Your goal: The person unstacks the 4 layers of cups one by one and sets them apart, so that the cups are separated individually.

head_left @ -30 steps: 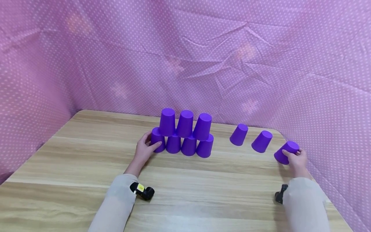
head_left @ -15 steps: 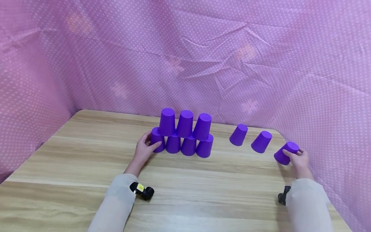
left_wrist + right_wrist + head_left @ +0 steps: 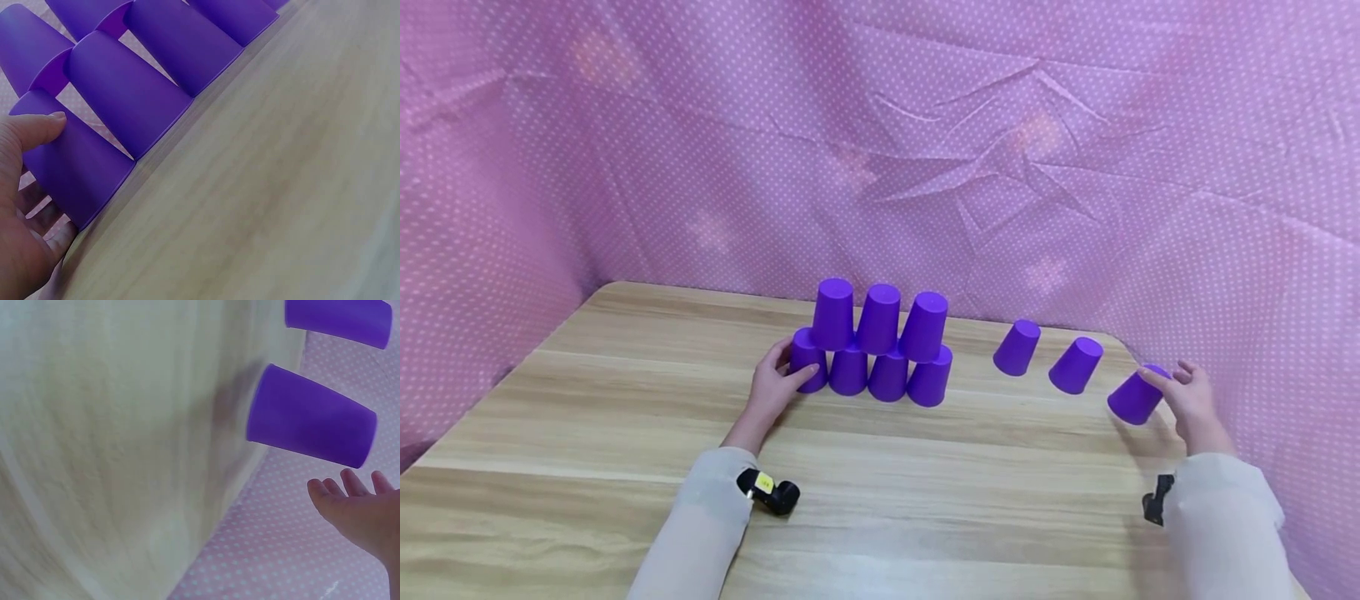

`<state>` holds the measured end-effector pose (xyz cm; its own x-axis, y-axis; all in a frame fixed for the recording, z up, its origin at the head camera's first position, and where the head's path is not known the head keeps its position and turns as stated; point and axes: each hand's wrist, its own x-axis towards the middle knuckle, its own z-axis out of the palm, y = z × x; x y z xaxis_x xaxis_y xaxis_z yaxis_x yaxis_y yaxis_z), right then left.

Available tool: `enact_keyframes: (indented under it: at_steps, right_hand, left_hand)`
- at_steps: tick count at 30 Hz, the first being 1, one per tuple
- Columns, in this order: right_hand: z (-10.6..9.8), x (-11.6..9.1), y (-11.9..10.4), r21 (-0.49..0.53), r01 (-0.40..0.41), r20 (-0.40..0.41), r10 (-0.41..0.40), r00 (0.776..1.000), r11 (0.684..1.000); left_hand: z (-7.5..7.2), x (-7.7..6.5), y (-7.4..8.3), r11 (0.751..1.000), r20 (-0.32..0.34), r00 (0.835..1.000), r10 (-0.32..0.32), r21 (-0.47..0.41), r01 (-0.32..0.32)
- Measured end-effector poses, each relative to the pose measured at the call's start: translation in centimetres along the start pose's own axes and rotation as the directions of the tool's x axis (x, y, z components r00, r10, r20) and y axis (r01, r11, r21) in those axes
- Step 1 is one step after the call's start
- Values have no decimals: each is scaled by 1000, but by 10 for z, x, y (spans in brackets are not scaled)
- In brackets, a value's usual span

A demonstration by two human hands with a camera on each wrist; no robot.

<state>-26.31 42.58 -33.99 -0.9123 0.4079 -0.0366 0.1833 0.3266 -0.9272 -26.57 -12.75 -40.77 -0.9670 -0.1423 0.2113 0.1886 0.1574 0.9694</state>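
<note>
My left hand [image 3: 769, 396] grips the leftmost bottom cup [image 3: 806, 353], a purple upside-down one, thumb across its front and fingers round its far side. Several such cups make up that bottom row, and three more, including the top cup [image 3: 878, 321], stand over the gaps. In the left wrist view the thumb lies on the held cup [image 3: 81, 159], whose rim is down on the wood. My right hand [image 3: 1193, 404] hovers beside the far-right cup [image 3: 1133, 400]. The right wrist view shows those fingers loosely spread, with a gap to that cup [image 3: 309, 419].
Two more upside-down purple cups stand between the stack and the right hand: one nearer the stack [image 3: 1017, 348], one further right [image 3: 1076, 367]. The wooden table [image 3: 925, 500] ends just right of the far-right cup. Pink dotted cloth [image 3: 850, 150] hangs behind and at the sides.
My right hand has let go of the far-right cup and moved a little to the right; the cup stays where it was. The left hand and the stack have not moved.
</note>
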Motion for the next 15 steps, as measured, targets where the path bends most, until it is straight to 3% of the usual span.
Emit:
enact_keyframes:
  at_steps: [5,11,15]
  right_hand:
    - [0,-10,-20,-23,23,49,-22,999,999]
    - [-6,11,-16,-78,61,13,-61,998,995]
    - [-5,13,-27,-114,84,13,-83,996,990]
  left_hand:
    - [0,-1,2,1000,-6,1000,5,7,-5]
    - [1,-1,0,1000,-7,1000,8,16,-8]
    - [1,-2,0,1000,-11,1000,6,13,-6]
